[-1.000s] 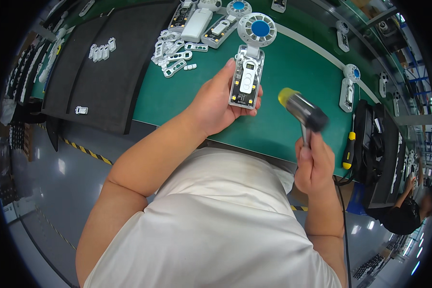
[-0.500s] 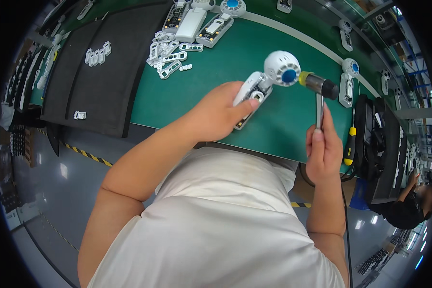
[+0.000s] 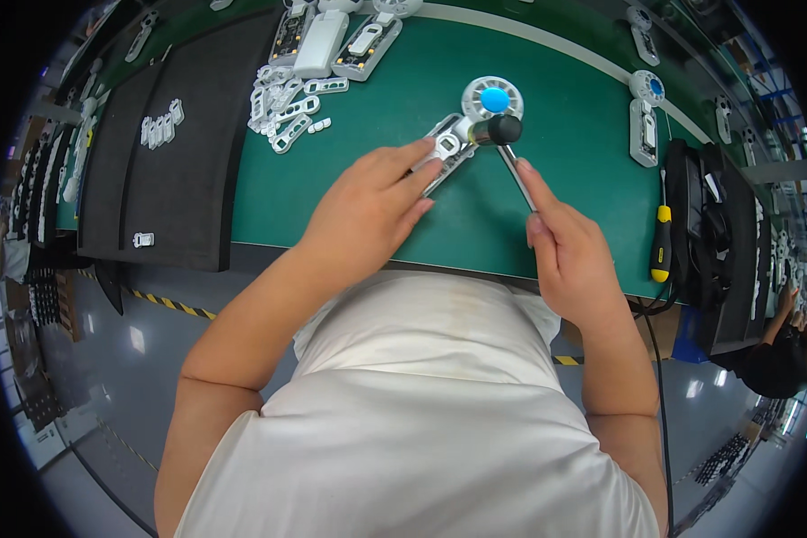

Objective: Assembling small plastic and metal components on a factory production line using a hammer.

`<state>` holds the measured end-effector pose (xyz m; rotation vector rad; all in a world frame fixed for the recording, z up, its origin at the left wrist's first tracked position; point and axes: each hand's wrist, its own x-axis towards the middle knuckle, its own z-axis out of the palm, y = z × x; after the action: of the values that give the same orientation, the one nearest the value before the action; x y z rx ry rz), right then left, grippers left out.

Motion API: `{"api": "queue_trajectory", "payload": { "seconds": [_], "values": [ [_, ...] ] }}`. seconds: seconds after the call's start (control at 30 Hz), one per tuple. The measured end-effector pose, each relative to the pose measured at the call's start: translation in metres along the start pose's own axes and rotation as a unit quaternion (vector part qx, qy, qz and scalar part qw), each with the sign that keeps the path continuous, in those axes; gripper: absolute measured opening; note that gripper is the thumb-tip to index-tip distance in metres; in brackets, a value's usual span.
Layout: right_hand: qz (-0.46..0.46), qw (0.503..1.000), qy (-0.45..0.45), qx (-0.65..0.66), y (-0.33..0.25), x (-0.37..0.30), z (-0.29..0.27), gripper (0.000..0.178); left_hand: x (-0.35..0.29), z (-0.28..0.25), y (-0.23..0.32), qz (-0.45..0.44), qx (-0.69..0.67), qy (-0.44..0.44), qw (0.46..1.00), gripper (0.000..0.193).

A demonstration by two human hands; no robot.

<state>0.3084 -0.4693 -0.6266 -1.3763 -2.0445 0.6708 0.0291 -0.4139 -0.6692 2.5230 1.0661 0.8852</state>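
On the green bench, a white device [image 3: 491,97] with a round, slotted, fan-like head and a blue disc at its centre lies at a slant, its head away from me. My left hand [image 3: 368,204] presses its fingers on the oblong body, where a small white cover part [image 3: 446,144] with a dark window shows. Closed round a thin metal handle, my right hand [image 3: 572,255] holds a small mallet [image 3: 505,131]. The mallet's black-ended head overlaps the joint between body and round head; whether it touches cannot be told.
Loose white cover parts [image 3: 287,109] and several similar devices [image 3: 368,47] lie at the back left. A black board [image 3: 184,184] with small parts stands left. To the right are another device [image 3: 644,121], a yellow-black screwdriver [image 3: 661,244] and a black bag [image 3: 704,220]. A co-worker [image 3: 776,359] sits far right.
The mallet has swung left and down over the device. The device now lies flatter, its blue disc facing up. My left hand has shifted left, fingers now over the body's top.
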Motion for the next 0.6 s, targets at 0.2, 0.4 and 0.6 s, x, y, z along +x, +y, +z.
{"api": "queue_trajectory", "payload": {
  "seconds": [0.2,0.4,0.6],
  "values": [
    [-0.010,0.998,-0.037,-0.057,0.003,0.017,0.009,0.063,0.001,0.009,0.008,0.022,0.045,0.013,0.999,0.054],
    [-0.045,0.998,0.009,-0.032,-0.001,0.023,0.009,0.071,0.002,0.007,0.006,0.022,0.042,0.018,0.999,0.055],
    [0.012,0.998,-0.017,-0.061,-0.014,0.027,0.000,0.068,0.002,0.008,0.003,0.024,0.042,0.018,0.999,0.054]
  ]
}}
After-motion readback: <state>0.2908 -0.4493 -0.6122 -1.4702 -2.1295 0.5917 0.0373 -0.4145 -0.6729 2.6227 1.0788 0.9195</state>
